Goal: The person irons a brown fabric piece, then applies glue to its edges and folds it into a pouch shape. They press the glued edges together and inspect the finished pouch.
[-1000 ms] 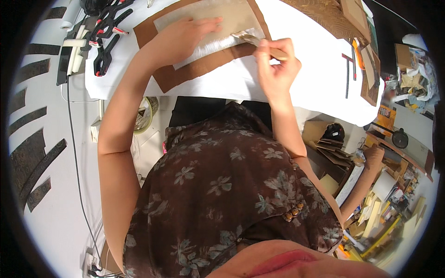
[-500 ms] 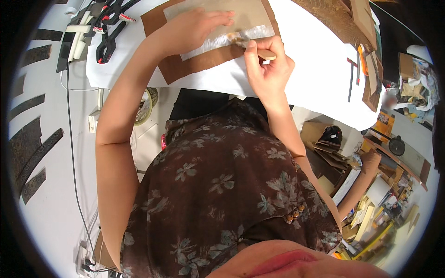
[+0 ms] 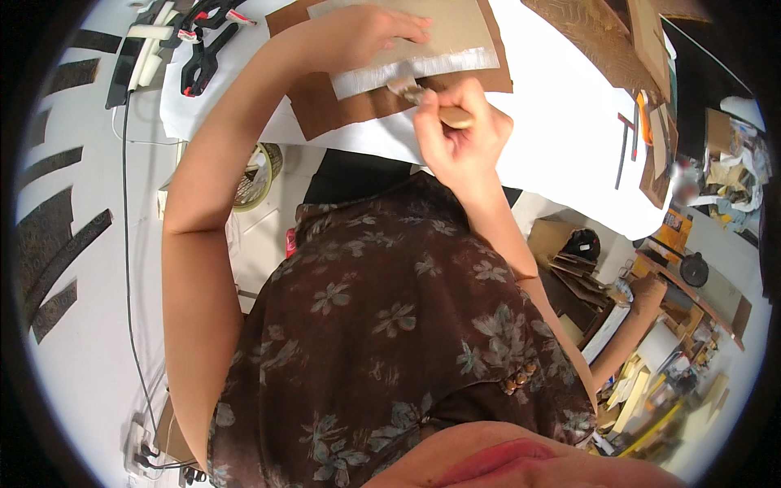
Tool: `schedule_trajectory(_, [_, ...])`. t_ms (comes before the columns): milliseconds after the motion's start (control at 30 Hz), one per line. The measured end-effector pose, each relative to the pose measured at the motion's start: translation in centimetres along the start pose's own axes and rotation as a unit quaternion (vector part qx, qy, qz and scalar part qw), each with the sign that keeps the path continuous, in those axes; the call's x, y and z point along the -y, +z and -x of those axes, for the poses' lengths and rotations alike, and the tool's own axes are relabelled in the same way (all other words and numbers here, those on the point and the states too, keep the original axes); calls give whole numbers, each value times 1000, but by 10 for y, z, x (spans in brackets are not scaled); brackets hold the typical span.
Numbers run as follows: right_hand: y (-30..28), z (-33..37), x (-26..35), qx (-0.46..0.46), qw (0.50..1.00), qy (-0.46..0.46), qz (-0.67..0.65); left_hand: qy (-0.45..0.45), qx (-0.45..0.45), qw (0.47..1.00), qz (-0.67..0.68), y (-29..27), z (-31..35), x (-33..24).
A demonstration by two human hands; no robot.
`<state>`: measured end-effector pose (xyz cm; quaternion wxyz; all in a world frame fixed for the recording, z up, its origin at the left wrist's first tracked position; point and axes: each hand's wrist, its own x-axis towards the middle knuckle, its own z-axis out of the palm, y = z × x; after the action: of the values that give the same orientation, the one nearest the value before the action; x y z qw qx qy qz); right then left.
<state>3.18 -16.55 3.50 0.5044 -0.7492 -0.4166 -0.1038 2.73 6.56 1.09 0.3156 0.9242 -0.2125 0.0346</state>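
My left hand (image 3: 370, 37) lies with fingers stretched out on a beige board (image 3: 460, 32). Under that board is a larger brown sheet (image 3: 321, 124), which shows past its edges. A whitish wet-looking strip (image 3: 443, 65) runs along the board's near edge. In my right hand (image 3: 468, 134) is a flat brush (image 3: 403, 84) with a short pale wooden handle, gripped between thumb and fingers. Its bristles are at the near edge of the whitish strip, over the brown sheet; whether they touch I cannot tell.
The white-covered table (image 3: 561, 130) holds black spring clamps (image 3: 203, 65) at the left. Brown patterned sheets (image 3: 590, 41) lie at the far right, near a dark T-shaped piece (image 3: 624, 150) and an orange tool (image 3: 643, 118). A tape roll (image 3: 262, 175) shows below the table edge.
The brush in my right hand has moved left and nearer to me, from the whitish strip to its near edge. My left hand stays on the board; the whole view has shifted slightly.
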Motion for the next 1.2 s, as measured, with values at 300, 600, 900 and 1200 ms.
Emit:
schedule_trajectory(300, [-24,-3,-23,-70,995,33,-58,12,-12,1000,1,2,0,2])
schedule_trajectory(600, [18,1,-6,20,1000,-8,3,-25,36,999,9,-4,-1,3])
schedule_trajectory(900, [25,4,12,12,999,-38,13,27,42,997,64,-3,3,14])
schedule_trajectory(1200, [32,-1,26,7,995,-100,9,99,28,993,61,0,-3,28])
